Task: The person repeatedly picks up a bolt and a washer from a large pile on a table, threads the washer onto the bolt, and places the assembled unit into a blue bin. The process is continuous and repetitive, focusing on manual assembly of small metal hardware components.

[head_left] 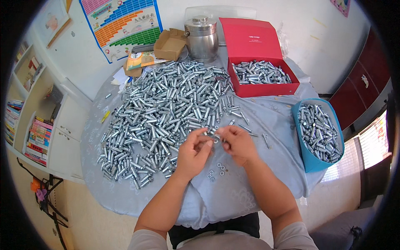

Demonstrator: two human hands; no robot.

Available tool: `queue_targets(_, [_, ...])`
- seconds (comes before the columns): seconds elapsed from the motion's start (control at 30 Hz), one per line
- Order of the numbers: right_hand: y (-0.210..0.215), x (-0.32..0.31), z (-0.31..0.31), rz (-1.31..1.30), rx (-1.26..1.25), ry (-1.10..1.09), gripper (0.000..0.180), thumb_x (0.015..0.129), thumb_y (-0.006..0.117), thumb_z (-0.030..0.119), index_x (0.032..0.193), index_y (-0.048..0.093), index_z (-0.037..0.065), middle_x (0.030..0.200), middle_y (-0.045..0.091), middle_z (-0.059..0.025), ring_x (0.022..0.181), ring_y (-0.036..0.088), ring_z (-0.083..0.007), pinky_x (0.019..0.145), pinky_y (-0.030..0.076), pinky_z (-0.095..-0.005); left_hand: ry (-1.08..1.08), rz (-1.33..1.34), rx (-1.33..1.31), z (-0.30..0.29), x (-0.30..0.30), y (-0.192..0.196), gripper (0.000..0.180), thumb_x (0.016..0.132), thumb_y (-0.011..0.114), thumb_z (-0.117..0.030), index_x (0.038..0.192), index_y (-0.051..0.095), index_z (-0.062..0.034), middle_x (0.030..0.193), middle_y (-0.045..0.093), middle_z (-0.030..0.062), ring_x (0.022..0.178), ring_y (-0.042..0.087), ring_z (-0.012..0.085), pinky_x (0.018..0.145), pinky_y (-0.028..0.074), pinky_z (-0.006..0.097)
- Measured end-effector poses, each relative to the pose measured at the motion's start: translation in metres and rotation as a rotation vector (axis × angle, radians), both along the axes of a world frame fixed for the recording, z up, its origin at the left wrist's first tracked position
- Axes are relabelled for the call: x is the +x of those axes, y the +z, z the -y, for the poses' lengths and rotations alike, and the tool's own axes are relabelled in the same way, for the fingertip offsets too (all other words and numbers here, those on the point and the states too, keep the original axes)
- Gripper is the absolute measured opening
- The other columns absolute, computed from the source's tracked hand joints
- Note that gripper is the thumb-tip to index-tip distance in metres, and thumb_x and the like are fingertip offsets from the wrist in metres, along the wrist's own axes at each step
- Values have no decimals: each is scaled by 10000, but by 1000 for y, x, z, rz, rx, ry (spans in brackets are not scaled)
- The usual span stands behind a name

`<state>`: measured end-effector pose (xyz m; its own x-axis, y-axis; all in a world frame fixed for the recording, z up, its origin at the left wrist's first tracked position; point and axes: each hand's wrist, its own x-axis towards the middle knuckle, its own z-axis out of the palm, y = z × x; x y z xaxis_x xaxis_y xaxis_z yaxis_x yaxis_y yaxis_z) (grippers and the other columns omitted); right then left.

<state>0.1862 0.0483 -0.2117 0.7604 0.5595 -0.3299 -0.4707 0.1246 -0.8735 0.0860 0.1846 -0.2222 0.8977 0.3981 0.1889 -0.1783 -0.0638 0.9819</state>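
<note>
My left hand (194,152) and my right hand (238,145) are close together over the front of the table, fingers curled and pinched toward each other. Small shiny metal pieces show between the fingertips, but I cannot make out which hand grips which. The right fingers are slightly blurred. Beyond and to the left of my hands spreads a big heap of silver expansion bolts (166,104). Several loose nuts (221,167) lie on the cloth between my forearms. Right of my right hand, a single bolt (266,141) rests apart from the heap.
A red box (266,90) with its lid raised and a blue fabric bin (318,165) at the right both hold many bolts. Behind the heap stand a steel pot (201,39) and a small cardboard box (170,44). A grey-blue cloth (137,202) covers the table.
</note>
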Motion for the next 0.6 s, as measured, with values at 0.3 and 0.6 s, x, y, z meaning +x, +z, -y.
queue_targets(0.3, [4,88,45,918,-726,-417,181,837,653,174,902,698,11,819,690,-155,753,662,-293,708,506,-377,283,-10,113,-22,0,-1,186,922,595,-83,1077,629,13,939,676,47,780,595,81,711,485,218])
queue_targets(0.6, [-22,121,82,1079,-1033,-311,155,808,635,155,889,717,52,916,684,-186,875,638,-368,806,502,-439,327,9,120,-22,3,-5,145,915,622,-90,1021,656,3,866,657,9,769,572,55,697,456,201])
